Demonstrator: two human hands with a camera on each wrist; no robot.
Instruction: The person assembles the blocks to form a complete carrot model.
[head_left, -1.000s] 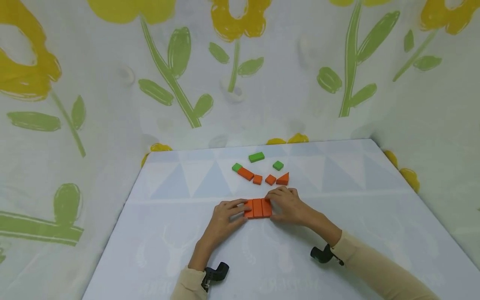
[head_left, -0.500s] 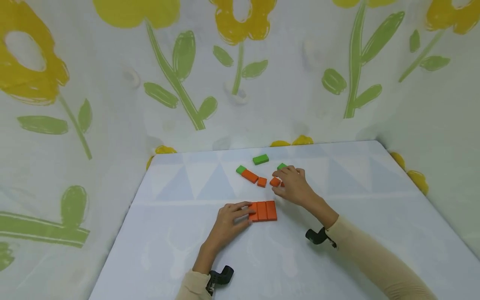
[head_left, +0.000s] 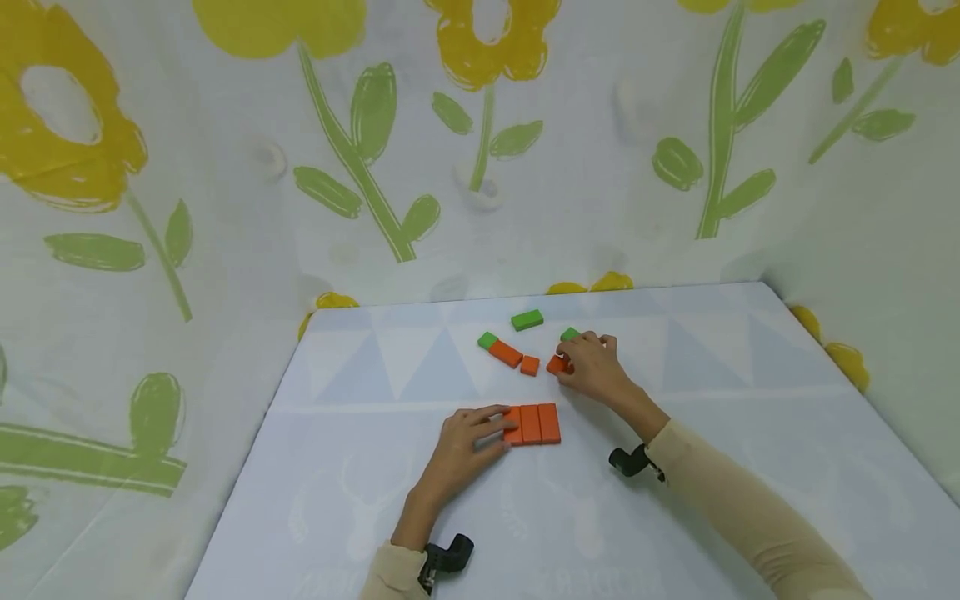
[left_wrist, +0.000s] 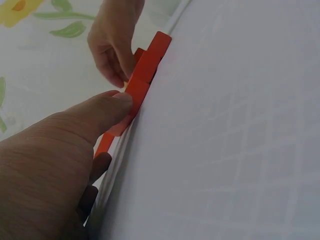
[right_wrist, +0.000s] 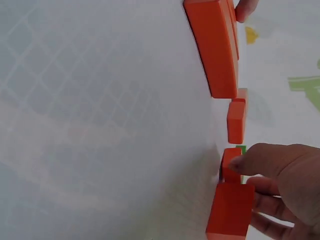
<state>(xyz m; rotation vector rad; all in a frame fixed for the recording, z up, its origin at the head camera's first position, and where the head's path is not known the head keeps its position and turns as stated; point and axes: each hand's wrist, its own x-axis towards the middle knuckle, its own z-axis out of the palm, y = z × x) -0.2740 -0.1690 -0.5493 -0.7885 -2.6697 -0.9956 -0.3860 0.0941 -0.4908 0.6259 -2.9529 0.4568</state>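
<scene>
While the left hand point(head_left: 467, 442) stays at the row of three orange blocks point(head_left: 532, 424), the right hand point(head_left: 596, 365) has left that row's other end and is now among the loose pieces farther back. Its thumb and fingers curl round a small orange block point(head_left: 556, 365), though how tightly they pinch cannot be told. The left thumb and fingers hold the row's left end, one finger lying over the top; the three blocks lie flat, side by side and touching. The shift suggests that one hand is enough to steady the row while the other turns to the loose pieces. Beyond the row lie a partly hidden green block point(head_left: 570, 334), a green bar point(head_left: 527, 320), and an orange bar point(head_left: 506, 354) with a green piece point(head_left: 487, 340) against its end. All rest on a pale desk point(head_left: 337, 500) printed with bluish triangles, backed by white fabric point(head_left: 240, 350) with yellow flowers.
</scene>
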